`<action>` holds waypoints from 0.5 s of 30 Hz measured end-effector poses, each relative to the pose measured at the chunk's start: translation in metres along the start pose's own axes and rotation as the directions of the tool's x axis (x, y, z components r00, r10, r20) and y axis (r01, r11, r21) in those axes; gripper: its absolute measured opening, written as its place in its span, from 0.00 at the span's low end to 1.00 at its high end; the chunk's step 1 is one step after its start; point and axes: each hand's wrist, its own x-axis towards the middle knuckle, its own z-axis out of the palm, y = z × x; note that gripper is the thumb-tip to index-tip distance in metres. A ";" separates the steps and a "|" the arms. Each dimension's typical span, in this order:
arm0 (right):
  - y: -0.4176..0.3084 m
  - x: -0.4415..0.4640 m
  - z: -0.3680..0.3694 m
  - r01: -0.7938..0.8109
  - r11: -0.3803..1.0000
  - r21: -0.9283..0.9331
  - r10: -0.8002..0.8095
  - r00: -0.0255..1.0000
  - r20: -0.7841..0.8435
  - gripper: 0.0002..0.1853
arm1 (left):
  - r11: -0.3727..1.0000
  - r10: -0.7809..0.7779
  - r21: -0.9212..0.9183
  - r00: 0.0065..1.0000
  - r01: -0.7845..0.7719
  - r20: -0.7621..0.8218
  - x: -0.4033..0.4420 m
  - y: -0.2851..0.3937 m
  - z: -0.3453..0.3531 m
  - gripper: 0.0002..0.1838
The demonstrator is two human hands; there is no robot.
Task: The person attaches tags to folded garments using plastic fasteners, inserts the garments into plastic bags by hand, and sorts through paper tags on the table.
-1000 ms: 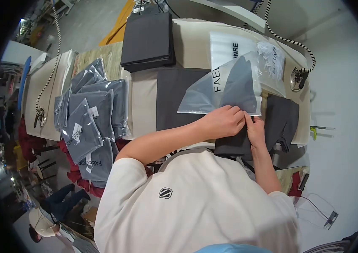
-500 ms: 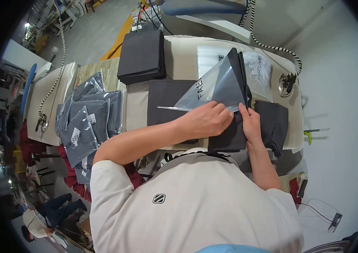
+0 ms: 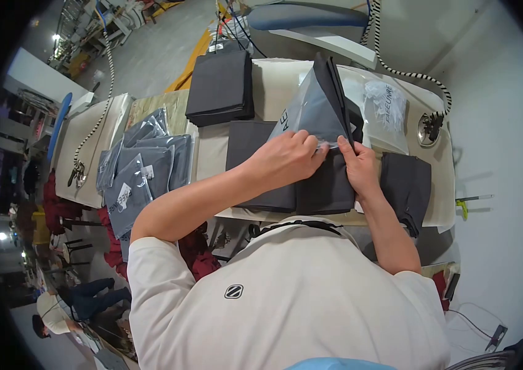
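Observation:
My left hand (image 3: 287, 156) pinches the open edge of a clear printed bag (image 3: 305, 111), its fingers closed. The bag lies partly round a dark folded garment (image 3: 334, 92) that stands up from the table. My right hand (image 3: 360, 168) grips that garment near the bag's edge, thumb on top. Beneath both hands lie more dark folded garments (image 3: 325, 190). Another dark garment (image 3: 405, 185) rests just right of my right hand.
A stack of dark folded cloth (image 3: 219, 86) stands at the back. Bagged garments (image 3: 144, 169) are heaped at left. Printed bags (image 3: 386, 114) and an iron (image 3: 429, 128) lie at back right. Another iron (image 3: 77, 174) sits far left. A person (image 3: 55, 314) is at lower left.
The dark garment now stands upright at the bag's side, where the bag alone was spread before. My left hand has moved left along the bag's edge, and my right hand has taken hold of the garment.

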 end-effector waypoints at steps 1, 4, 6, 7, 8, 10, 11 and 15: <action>-0.002 0.003 0.003 0.017 1.000 -0.007 -0.017 1.000 0.014 0.21 | 0.998 -0.047 0.032 0.999 0.047 0.022 -0.003 -0.002 -0.002 0.17; -0.007 0.019 -0.001 0.050 0.999 -0.002 -0.050 0.998 -0.023 0.21 | 0.989 -0.122 0.101 0.981 0.108 0.147 -0.023 -0.025 -0.014 0.14; -0.006 0.027 -0.005 0.061 0.998 0.006 -0.061 0.997 -0.040 0.21 | 0.982 -0.161 0.136 0.963 0.134 0.215 -0.046 -0.042 -0.018 0.12; -0.006 0.030 -0.009 0.046 0.997 0.061 -0.044 0.998 -0.046 0.20 | 0.975 -0.198 0.122 0.974 0.184 0.114 -0.063 -0.052 -0.016 0.09; -0.005 0.033 -0.012 0.032 0.993 0.116 -0.026 0.998 -0.053 0.19 | 0.968 -0.232 0.104 0.973 0.229 0.011 -0.078 -0.060 -0.013 0.08; 0.004 0.037 -0.015 0.012 0.985 0.170 -0.003 0.998 -0.055 0.18 | 0.958 -0.269 0.081 0.959 0.276 -0.087 -0.096 -0.060 0.005 0.08; 0.020 0.040 -0.015 -0.017 0.993 0.115 0.024 0.998 -0.053 0.16 | 0.939 -0.342 -0.006 0.932 0.344 -0.122 -0.107 -0.053 0.020 0.08; 0.079 0.039 -0.022 -0.099 0.995 -0.029 0.098 0.994 -0.037 0.13 | 0.762 -0.628 -0.204 0.778 0.615 -0.001 -0.153 -0.009 0.085 0.10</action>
